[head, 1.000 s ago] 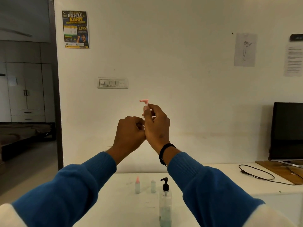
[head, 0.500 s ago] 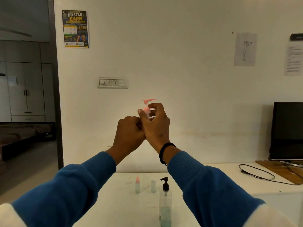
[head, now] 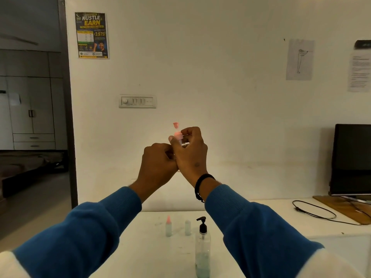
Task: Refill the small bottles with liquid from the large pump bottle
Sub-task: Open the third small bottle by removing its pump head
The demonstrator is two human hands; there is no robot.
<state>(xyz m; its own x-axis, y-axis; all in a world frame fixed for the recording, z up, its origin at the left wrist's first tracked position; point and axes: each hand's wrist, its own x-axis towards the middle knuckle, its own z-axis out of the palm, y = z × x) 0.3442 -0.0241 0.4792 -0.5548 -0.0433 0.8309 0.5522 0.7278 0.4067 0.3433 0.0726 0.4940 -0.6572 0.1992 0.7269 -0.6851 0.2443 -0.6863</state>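
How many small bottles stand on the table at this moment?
2. One with a pink cap stands left, one with a pale cap beside it, both behind the large pump bottle. The hands may hide a third.

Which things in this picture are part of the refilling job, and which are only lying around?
Job: large pump bottle; small bottle with pink cap; small clear bottle; pink pump top, held up by right hand and left hand.

Lying about: black cable; monitor; wooden board; poster.
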